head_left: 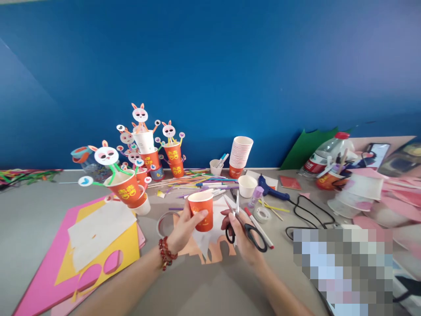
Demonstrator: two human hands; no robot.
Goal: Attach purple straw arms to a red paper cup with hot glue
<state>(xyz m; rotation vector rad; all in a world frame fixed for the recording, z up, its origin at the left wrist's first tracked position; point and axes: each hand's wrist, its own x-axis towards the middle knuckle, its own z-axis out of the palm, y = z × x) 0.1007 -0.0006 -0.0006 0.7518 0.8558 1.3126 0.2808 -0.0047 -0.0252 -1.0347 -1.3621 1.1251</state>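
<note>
My left hand (pixel 184 229) is closed round an orange paper cup (pixel 201 211) and holds it upright just above the grey table (pixel 29 219). A red bead bracelet sits on that wrist. Right beside the cup, my right hand (pixel 241 235) grips black-handled scissors (pixel 245 221) with the blades open and pointing up. Under both hands lie white and peach paper cut-outs (pixel 210 250).
Several rabbit figures on orange cups (pixel 131 173) stand at the back left. Pink and yellow foam sheets (pixel 98 259) lie left. A stack of cups (pixel 240 156), a white cup (pixel 246 185), a blue glue gun (pixel 271 188), a tape roll (pixel 262 214), markers, straws and a plastic bottle (pixel 324 158) crowd the back and right.
</note>
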